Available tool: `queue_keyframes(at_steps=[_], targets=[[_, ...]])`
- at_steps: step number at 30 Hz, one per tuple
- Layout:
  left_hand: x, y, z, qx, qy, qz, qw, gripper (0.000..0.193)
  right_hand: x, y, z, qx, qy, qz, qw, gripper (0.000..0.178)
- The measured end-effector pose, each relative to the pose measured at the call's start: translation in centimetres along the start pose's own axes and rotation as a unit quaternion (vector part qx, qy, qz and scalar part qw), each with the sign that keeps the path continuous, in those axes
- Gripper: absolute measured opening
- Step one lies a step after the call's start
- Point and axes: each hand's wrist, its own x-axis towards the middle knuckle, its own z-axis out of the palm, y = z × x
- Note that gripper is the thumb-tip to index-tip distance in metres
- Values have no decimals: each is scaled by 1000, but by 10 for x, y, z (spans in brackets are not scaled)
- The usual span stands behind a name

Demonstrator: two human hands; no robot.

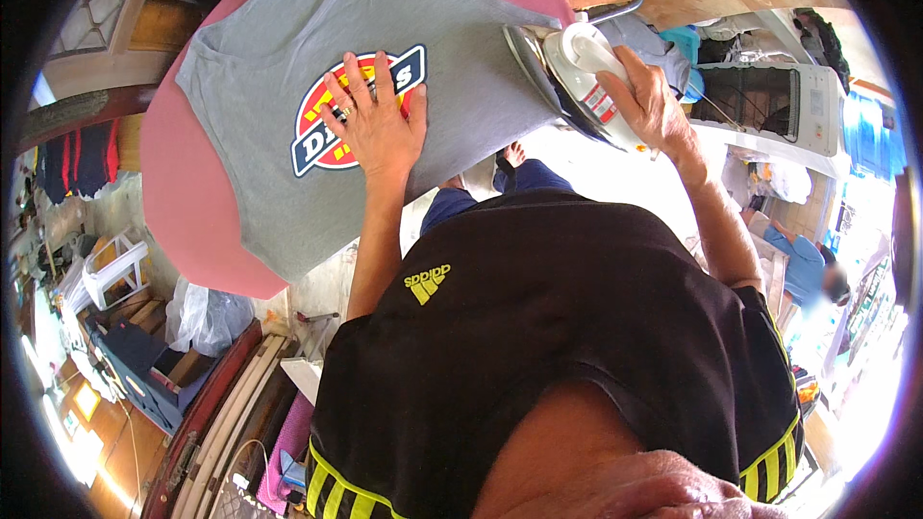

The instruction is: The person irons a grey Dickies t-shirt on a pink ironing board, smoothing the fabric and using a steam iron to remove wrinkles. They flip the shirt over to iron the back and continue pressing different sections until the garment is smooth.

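Observation:
A grey shirt with a red, yellow and dark blue printed badge is spread over a pink ironing board. My left hand lies on the print with its fingers spread. At the shirt's right side, my right hand is wrapped round the handle of a white clothes iron. The iron's metal soleplate faces the shirt and looks tilted up on edge; whether it touches the cloth I cannot tell.
A dark metal bar curves off the board's far right end. Behind it sit heaped cloths and a white appliance. Another person is at the far right. On the left are a white stool and a plastic bag.

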Motion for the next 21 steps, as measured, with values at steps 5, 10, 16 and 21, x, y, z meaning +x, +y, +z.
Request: queue_keyframes(at_steps=[5,10,16,21], targets=[[1,1,-4,-3,5,-3,1000,65,0,-2,-14,0,-31,16,999,31],[10,1,-19,-38,8,-17,999,59,24,-14,-13,57,-31,10,998,32],[81,-31,-27,-132,106,21,985,19,106,-37,10,17,41,-148,988,30],[175,-69,-6,-136,142,12,980,23,195,-62,56,-35,58,-107,992,22]])
